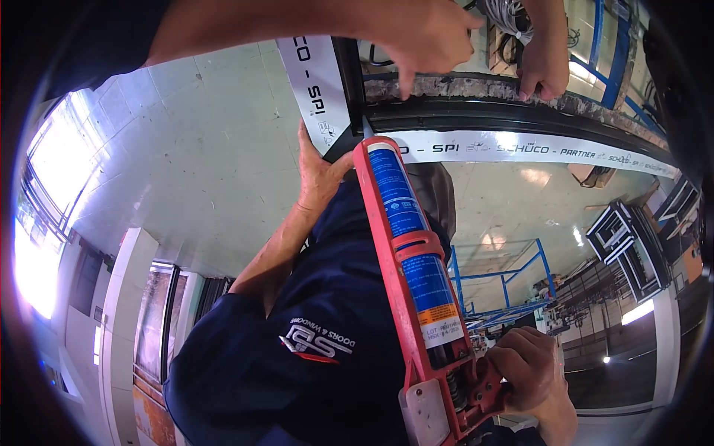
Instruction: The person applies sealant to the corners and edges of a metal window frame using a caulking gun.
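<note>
My left hand (321, 175) grips the mitred corner of a black frame (461, 119), its fingers along the outer side and the thumb at the lower edge. White protective film (506, 146) printed with lettering covers the frame's face. In my right hand (524, 372) is the handle and trigger of a red caulking gun (383, 253), fingers wrapped round it. A blue sealant cartridge (424, 275) lies in the gun, and its nozzle (367, 128) meets the inner corner of the frame. Another person's hands (431, 41) touch the frame's far, mottled grey edge.
Shiny tiled floor (178, 163) spreads below the frame. A blue metal rack (506, 282) stands beyond the gun, with more blue bars (613, 82) at upper right. Black profiles (628, 249) are stacked at right. A coil of wire (509, 18) lies near the other person's hands.
</note>
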The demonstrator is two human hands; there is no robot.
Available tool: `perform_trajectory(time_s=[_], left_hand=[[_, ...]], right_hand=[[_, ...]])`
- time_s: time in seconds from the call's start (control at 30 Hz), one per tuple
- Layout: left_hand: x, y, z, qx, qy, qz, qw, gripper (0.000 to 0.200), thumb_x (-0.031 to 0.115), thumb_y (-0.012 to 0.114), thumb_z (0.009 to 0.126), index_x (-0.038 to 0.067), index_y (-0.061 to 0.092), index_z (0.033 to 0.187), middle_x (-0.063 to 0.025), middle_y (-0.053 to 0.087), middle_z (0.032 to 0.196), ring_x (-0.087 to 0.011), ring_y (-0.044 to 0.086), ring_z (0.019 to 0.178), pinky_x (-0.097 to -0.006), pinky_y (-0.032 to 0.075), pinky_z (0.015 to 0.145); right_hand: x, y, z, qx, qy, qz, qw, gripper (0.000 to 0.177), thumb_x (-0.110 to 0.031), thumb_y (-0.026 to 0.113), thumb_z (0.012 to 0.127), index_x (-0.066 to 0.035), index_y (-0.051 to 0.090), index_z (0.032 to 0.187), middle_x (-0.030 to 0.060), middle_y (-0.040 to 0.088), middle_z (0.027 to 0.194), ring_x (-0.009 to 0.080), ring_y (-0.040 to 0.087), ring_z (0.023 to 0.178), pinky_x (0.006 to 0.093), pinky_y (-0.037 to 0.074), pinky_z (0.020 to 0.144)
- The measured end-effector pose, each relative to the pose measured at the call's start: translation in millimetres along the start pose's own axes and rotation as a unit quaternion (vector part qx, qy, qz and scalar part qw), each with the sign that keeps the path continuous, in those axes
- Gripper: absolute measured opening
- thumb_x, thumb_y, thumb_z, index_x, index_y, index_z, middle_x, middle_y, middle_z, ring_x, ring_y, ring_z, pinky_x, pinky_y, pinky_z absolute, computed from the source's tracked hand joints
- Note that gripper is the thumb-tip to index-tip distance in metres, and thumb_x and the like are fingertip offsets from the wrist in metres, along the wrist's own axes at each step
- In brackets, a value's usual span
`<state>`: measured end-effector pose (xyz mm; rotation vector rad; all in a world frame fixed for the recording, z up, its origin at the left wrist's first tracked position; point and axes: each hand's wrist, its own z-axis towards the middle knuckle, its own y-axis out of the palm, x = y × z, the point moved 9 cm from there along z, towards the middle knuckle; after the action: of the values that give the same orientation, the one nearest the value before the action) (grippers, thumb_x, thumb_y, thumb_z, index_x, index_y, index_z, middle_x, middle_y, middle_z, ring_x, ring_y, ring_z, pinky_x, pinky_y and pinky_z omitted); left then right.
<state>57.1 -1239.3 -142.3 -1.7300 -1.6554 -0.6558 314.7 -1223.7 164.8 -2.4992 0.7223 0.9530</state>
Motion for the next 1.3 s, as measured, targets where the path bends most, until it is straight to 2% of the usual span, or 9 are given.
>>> perform_trajectory(time_s=[0.03,0.13,0.3,0.4,0.6,0.9,1.3], left_hand=[[0,0,-1,-0.001,-0.015,-0.028,0.999,0.115,0.014,0.091,0.068,-0.005,0.015,0.151,-0.0165,0.053,0.129,-0.0211,0.056,0.114,-0.0351,0.050,0.098],[3,-2,0,0.004,0.036,0.035,0.999,0.115,0.013,0.091,0.068,-0.005,0.015,0.151,-0.0169,0.054,0.129,-0.0216,0.057,0.114,-0.0352,0.049,0.099],[3,-1,0,0.004,0.024,0.024,0.999,0.116,0.015,0.092,0.067,-0.005,0.015,0.151,-0.0173,0.054,0.130,-0.0224,0.057,0.115,-0.0354,0.049,0.099],[3,-2,0,0.004,0.030,0.030,0.999,0.117,0.017,0.092,0.068,-0.005,0.015,0.152,-0.0173,0.053,0.131,-0.0225,0.056,0.116,-0.0356,0.049,0.100],[3,-2,1,0.009,0.045,0.036,0.998,0.114,0.017,0.092,0.068,-0.005,0.017,0.150,-0.0163,0.054,0.130,-0.0219,0.056,0.115,-0.0359,0.048,0.100],[1,-2,1,0.004,0.044,0.071,0.997,0.112,0.018,0.092,0.068,-0.005,0.019,0.150,-0.0158,0.054,0.129,-0.0215,0.056,0.114,-0.0359,0.048,0.100],[4,0,0,0.007,0.036,0.074,0.997,0.109,0.017,0.092,0.068,-0.003,0.021,0.149,-0.0143,0.054,0.127,-0.0200,0.056,0.112,-0.0351,0.050,0.096]], right_hand=[[0,0,0,0.001,0.001,0.001,1.000,0.047,-0.038,0.078,0.058,-0.005,0.062,0.087,0.0053,0.053,0.069,0.0245,0.060,0.060,0.0370,0.046,0.053],[-3,0,2,0.003,0.002,0.004,1.000,0.046,-0.037,0.077,0.058,-0.005,0.062,0.087,0.0054,0.054,0.070,0.0245,0.060,0.061,0.0371,0.046,0.053],[-4,2,3,0.003,-0.008,0.007,1.000,0.043,-0.033,0.076,0.058,-0.005,0.063,0.088,0.0057,0.057,0.073,0.0247,0.060,0.061,0.0375,0.046,0.053],[-1,2,2,-0.011,-0.005,0.014,1.000,0.047,-0.030,0.082,0.058,-0.003,0.058,0.089,0.0085,0.056,0.070,0.0277,0.059,0.058,0.0385,0.046,0.052],[-5,1,5,0.005,-0.008,0.005,1.000,0.047,-0.029,0.080,0.056,-0.003,0.059,0.089,0.0075,0.055,0.069,0.0263,0.057,0.057,0.0383,0.044,0.051],[0,1,1,0.024,-0.016,0.022,0.999,0.049,-0.028,0.080,0.053,-0.002,0.058,0.088,0.0070,0.055,0.069,0.0250,0.055,0.055,0.0373,0.042,0.051],[3,0,1,0.033,-0.027,0.021,0.999,0.049,-0.032,0.080,0.055,-0.002,0.057,0.086,0.0078,0.053,0.067,0.0256,0.056,0.055,0.0374,0.043,0.050]])
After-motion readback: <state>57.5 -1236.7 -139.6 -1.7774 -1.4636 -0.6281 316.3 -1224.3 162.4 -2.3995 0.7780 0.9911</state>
